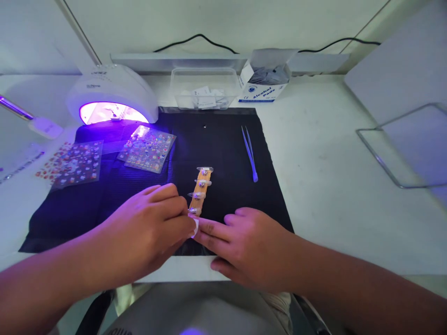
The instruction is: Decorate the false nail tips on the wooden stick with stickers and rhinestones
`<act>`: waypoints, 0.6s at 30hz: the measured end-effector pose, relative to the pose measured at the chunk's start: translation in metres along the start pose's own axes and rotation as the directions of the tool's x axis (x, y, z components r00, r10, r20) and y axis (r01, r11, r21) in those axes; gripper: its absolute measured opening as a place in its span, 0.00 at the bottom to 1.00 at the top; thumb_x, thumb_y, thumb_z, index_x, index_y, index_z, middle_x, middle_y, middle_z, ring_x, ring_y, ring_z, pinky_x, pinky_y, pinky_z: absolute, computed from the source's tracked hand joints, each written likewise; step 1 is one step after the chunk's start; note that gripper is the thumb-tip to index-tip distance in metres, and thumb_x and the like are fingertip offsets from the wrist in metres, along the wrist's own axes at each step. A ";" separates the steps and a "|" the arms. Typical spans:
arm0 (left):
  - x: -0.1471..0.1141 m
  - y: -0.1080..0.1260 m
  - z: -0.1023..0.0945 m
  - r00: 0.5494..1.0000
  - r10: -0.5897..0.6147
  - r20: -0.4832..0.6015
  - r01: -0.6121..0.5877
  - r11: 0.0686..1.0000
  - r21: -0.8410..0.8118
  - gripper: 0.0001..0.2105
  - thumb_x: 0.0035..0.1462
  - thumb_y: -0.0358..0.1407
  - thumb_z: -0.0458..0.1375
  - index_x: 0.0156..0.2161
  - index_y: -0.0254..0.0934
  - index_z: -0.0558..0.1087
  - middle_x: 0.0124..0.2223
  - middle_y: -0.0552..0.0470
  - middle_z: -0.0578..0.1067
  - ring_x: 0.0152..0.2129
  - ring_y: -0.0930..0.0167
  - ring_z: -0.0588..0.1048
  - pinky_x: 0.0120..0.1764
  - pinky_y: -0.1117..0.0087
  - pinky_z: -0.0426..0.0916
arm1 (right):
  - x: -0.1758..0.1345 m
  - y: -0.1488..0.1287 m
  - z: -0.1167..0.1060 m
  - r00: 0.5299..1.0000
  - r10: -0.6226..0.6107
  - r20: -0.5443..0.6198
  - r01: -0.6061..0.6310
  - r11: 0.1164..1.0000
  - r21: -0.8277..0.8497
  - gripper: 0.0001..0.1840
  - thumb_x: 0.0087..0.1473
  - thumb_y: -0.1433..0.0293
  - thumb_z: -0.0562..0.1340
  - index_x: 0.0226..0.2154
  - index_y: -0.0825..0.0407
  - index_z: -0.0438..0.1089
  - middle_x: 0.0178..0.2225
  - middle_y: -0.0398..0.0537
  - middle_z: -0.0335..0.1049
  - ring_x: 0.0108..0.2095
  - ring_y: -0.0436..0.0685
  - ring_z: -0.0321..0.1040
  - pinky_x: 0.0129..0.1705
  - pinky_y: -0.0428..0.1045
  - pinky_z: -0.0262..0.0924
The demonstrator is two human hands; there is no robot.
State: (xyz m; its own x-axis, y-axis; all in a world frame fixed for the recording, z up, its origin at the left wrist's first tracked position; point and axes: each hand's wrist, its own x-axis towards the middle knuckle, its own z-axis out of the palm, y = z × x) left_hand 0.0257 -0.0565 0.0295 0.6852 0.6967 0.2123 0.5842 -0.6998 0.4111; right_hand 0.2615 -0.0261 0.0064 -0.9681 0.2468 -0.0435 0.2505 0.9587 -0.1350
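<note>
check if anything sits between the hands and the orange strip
Nothing visible blocks the left hand or right hand: they meet at the near end of the orange strip. The white piece in the left hand sits right there, but whether it touches the strip is hidden. The tweezers lie farther right.

At the back, white nail lamp [115, 86] glowing violet, clear plastic tub [204, 71] of white packets [207, 101], open alcohol-pads box [263, 92]. Before the lamp, sticker sheets [152, 151]; rightward, tweezers [252, 164], tips pointing away; far right, metal-wire frame [380, 163].
</note>
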 end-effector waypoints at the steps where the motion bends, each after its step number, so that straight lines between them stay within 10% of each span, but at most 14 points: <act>1: -0.001 -0.001 -0.002 1.000 -0.001 0.011 0.001 1.000 0.006 0.08 0.63 0.26 0.55 0.34 0.33 0.76 0.29 0.51 0.71 0.27 0.68 0.62 0.31 0.65 0.59 | 0.000 0.000 0.000 1.000 -0.001 0.001 0.001 1.000 0.000 0.32 0.61 0.56 0.57 0.65 0.50 0.58 0.64 0.48 0.64 0.25 0.52 0.65 0.25 0.53 0.49; 18: 0.003 -0.001 0.000 1.000 0.018 0.013 -0.018 0.997 -0.069 0.08 0.64 0.27 0.54 0.36 0.34 0.76 0.32 0.50 0.74 0.28 0.69 0.64 0.33 0.65 0.61 | 0.000 -0.001 0.000 1.000 0.011 0.006 -0.011 1.000 0.026 0.29 0.60 0.57 0.58 0.62 0.49 0.63 0.62 0.50 0.67 0.27 0.52 0.67 0.26 0.52 0.49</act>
State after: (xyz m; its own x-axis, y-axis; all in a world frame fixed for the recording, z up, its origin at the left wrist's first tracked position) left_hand 0.0277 -0.0538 0.0298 0.7016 0.6815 0.2081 0.5409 -0.6995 0.4671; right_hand 0.2614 -0.0271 0.0062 -0.9652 0.2566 -0.0511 0.2615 0.9518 -0.1606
